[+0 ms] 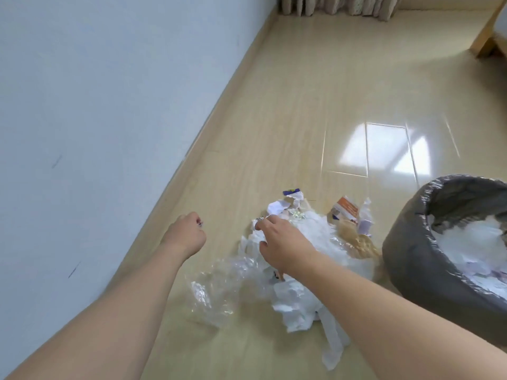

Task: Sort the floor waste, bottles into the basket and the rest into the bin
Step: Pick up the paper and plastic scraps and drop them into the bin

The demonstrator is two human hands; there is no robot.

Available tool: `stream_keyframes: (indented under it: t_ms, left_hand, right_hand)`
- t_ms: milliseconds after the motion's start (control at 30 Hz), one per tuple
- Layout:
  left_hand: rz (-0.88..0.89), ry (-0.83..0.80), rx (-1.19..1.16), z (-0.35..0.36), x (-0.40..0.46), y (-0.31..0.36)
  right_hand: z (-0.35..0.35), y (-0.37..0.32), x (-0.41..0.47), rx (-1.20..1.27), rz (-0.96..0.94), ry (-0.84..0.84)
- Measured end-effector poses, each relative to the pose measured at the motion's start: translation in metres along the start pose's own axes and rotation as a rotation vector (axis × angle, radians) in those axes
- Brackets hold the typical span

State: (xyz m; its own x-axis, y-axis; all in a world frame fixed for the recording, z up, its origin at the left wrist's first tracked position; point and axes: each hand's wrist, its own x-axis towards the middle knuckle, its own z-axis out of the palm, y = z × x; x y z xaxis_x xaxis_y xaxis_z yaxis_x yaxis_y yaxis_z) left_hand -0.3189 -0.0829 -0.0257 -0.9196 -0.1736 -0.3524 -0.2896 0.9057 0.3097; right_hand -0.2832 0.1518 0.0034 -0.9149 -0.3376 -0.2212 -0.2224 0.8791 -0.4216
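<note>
A person's two bare forearms are reaching forward and down over a glossy pale wood-look floor (315, 105), seen from a camera worn on the head. The left hand (186, 235) is hovering above bare floor near the light blue wall (96, 91), its fingers curled into a loose fist; whether something small is pinched inside cannot be told. The right hand (282, 242) is resting palm down on a heap of crumpled white paper and tissue waste (296, 300), with its fingers bent and their tips pressing a small crumpled white scrap (256, 223) at the heap's far left edge; whether that scrap is actually gripped cannot be told. A sheet of crinkled clear plastic film (216, 286) is lying flat on the floor between the two arms, touching the heap. Beyond the hand, torn pieces of orange and white printed cardboard packaging (347, 208) and a scrap with a blue edge (292, 192) are sitting at the far side of the heap. Just to the right, a round bin lined with a grey plastic bag (406, 253) is standing beside the heap, already holding white paper. Beige curtains (337, 5) are hanging at the far end of the room.
</note>
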Motion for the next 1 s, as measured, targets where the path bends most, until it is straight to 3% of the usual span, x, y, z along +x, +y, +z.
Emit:
stream_keyframes:
  t_ms: [133, 300, 567, 800, 900, 1000]
  left_hand:
    - [-0.017, -0.003, -0.037, 0.024, 0.037, -0.046]
    - [-0.024, 0.03, -0.014, 0.057, 0.07, -0.061]
    - [-0.034, 0.058, -0.047, 0.086, 0.06, -0.067]
    - [-0.116, 0.056, -0.208, 0.044, 0.014, -0.062]
    - [-0.163, 0.108, -0.061, 0.002, -0.018, -0.023]
    - [-0.142, 0.139, -0.076, -0.038, -0.048, 0.03]
  right_hand:
    - [0.056, -0.016, 0.048, -0.116, 0.048, -0.114]
    - [0.103, -0.025, 0.084, -0.324, 0.168, -0.142]
    - [0.12, -0.035, 0.093, -0.353, 0.074, -0.136]
    - [0.065, -0.042, 0.068, 0.107, 0.088, 0.048]
    - [0.014, -0.041, 0.033, 0.113, 0.056, 0.122]
    - [-0.043, -0.034, -0.005, 0.094, 0.044, 0.211]
